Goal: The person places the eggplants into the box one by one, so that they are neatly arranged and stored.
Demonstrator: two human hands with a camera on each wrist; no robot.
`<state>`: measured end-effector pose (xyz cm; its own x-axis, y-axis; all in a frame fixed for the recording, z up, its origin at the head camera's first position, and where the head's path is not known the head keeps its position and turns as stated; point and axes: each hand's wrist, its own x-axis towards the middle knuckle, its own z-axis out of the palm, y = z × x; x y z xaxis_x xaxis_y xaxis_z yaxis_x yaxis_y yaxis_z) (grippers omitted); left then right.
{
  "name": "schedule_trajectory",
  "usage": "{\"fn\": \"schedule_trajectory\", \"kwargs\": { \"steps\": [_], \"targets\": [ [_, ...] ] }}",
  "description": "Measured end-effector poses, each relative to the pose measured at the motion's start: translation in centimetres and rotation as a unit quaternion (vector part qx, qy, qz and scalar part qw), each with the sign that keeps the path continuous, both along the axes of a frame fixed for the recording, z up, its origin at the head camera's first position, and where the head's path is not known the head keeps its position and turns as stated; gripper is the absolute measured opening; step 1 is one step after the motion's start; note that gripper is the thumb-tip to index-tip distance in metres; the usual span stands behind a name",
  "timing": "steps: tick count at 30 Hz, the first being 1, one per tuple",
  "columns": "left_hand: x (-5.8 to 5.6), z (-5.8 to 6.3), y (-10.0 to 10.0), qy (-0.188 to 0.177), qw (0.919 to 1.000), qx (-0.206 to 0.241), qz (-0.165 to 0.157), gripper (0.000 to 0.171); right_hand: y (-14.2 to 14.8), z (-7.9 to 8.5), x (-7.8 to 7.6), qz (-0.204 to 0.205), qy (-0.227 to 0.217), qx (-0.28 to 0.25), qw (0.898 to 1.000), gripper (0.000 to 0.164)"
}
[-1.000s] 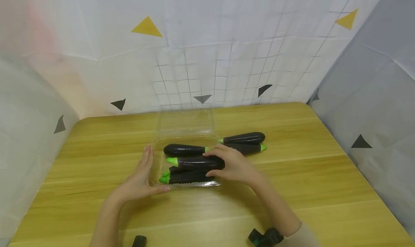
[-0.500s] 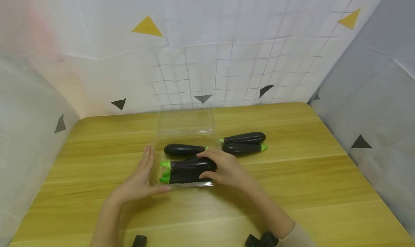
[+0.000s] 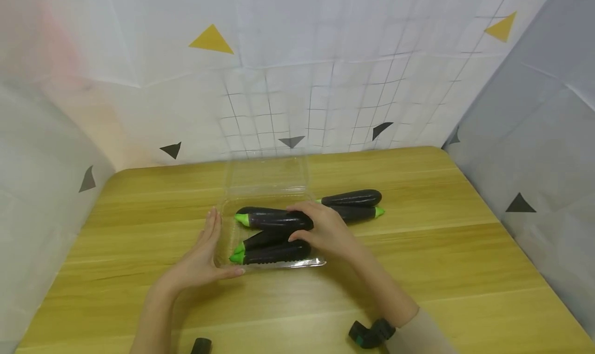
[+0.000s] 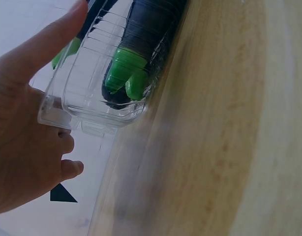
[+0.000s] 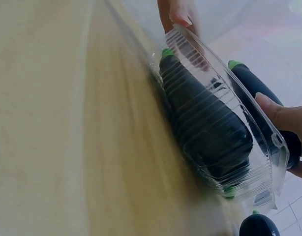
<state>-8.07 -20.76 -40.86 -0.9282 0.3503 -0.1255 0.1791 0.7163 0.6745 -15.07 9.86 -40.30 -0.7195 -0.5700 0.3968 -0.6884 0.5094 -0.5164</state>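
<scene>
The right hand (image 3: 327,232) pinches one eggplant (image 3: 274,220) by its rounded end between thumb and fingers, its green tip pointing left, over the rear part of the clear container (image 3: 315,263). The left hand (image 3: 200,256), thumb spread from nearly straight fingers, braces the container's left end. Other eggplants (image 3: 278,252) lie inside; a further pair (image 3: 351,198) rests on the desk (image 3: 427,271) just to the right, and the hinged lid (image 3: 267,174) stands open behind.

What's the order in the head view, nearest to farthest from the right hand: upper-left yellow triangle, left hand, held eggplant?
1. Held eggplant: in the right hand's grip.
2. Left hand: at the clear box's left end.
3. Yellow triangle: high up, toward the left.
</scene>
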Motion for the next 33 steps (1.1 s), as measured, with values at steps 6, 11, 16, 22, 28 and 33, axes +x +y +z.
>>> {"fn": "schedule_trajectory", "kwargs": {
  "steps": [6,11,16,22,28,33],
  "targets": [
    [0.0,0.0,0.0,0.001,1.0000,0.003,-0.001,0.130,-0.4,0.2,-1.5,-0.003,0.010,0.000,1.000,0.057],
    [-0.1,-0.1,0.0,0.005,1.0000,0.002,-0.004,0.130,-0.8,0.0,-2.5,0.012,0.010,-0.013,1.000,0.055],
    [0.0,-0.1,0.0,0.005,1.0000,0.004,-0.007,0.130,-1.1,-0.3,-3.0,0.024,0.012,-0.013,1.000,0.052],
    [0.0,0.0,0.0,0.002,1.0000,0.004,-0.006,0.130,-1.2,-0.9,-3.2,0.013,0.015,0.013,1.000,0.051],
    [0.0,0.0,0.1,0.002,1.0000,0.002,-0.003,0.131,-1.0,-1.2,-3.1,-0.006,0.009,0.039,0.999,0.054],
    [0.0,0.0,0.1,0.003,1.0000,0.003,-0.003,0.131,-1.1,-1.2,-3.1,-0.049,0.017,0.063,0.997,0.050]
  ]
}}
